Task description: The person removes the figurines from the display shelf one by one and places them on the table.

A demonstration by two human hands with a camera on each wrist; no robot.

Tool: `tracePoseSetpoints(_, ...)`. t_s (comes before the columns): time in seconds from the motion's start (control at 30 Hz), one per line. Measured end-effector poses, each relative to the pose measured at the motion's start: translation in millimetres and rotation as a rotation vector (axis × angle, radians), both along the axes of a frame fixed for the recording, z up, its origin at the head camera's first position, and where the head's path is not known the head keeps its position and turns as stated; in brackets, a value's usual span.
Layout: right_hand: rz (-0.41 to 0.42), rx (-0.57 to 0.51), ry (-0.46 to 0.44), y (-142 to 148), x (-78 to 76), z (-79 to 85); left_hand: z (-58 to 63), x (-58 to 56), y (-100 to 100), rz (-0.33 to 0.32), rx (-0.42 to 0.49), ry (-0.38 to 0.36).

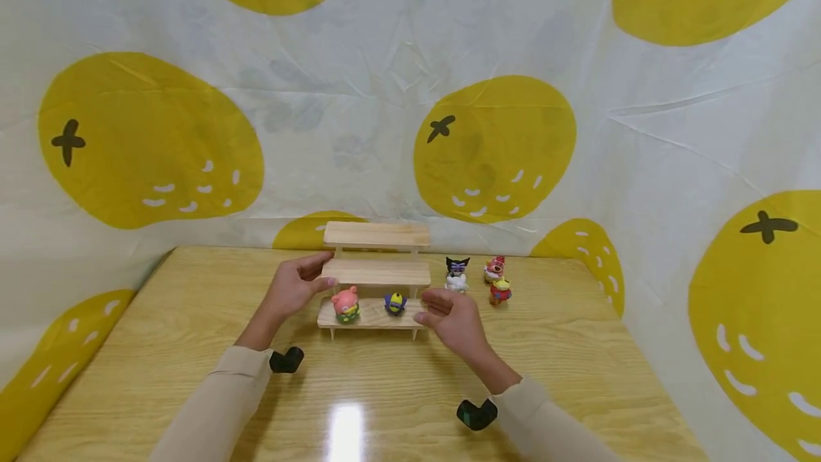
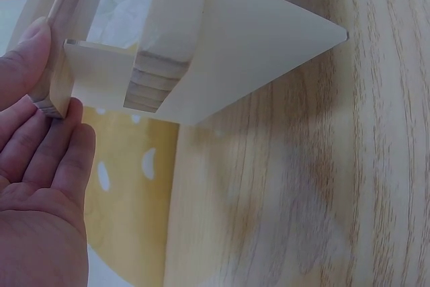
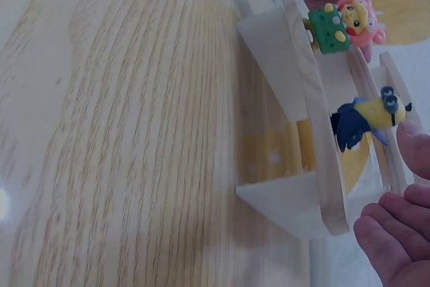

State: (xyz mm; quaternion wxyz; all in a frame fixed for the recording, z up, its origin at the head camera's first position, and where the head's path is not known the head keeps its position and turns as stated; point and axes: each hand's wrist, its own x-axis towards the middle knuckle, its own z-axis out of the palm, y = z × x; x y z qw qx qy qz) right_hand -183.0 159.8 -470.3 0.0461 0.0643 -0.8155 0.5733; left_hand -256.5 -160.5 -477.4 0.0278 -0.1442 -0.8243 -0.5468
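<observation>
A three-tier wooden display stand (image 1: 377,273) stands on the table. My left hand (image 1: 297,289) grips the left end of its middle board, thumb (image 2: 30,48) on one face and fingers behind. By the right end, my right hand (image 1: 457,319) has its thumb and straight fingers spread apart. In the right wrist view its fingertips (image 3: 366,226) are right by the ends of the boards. On the lowest board sit a figurine (image 1: 346,303) with a pink hood and green body, at the left, and a yellow minion figurine (image 1: 395,304) with blue clothing, near the middle.
Several small figurines stand right of the stand: a black-eared one (image 1: 457,266), a white one (image 1: 456,283), a red-and-pink one (image 1: 494,269) and a green-headed one in red and blue (image 1: 500,291). A fruit-printed cloth (image 1: 385,127) hangs behind the table (image 1: 551,355).
</observation>
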Motion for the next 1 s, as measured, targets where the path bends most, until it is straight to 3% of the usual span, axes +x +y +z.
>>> tracePoseSetpoints(0.33, 0.092, -0.004, 0.004, -26.5, -4.2, 0.5, -1.6, 0.4, -0.9, 0.011, 0.004, -0.016)
tracePoseSetpoints(0.57, 0.068, -0.01, -0.02, -38.0, -7.2, -0.3, 1.0, 1.8, 2.1, 0.0, 0.016, -0.018)
tracePoseSetpoints(1.0, 0.031, 0.066, 0.06, -43.0, -11.1, -2.7, 2.3, 1.4, 2.8, 0.005, 0.028, -0.021)
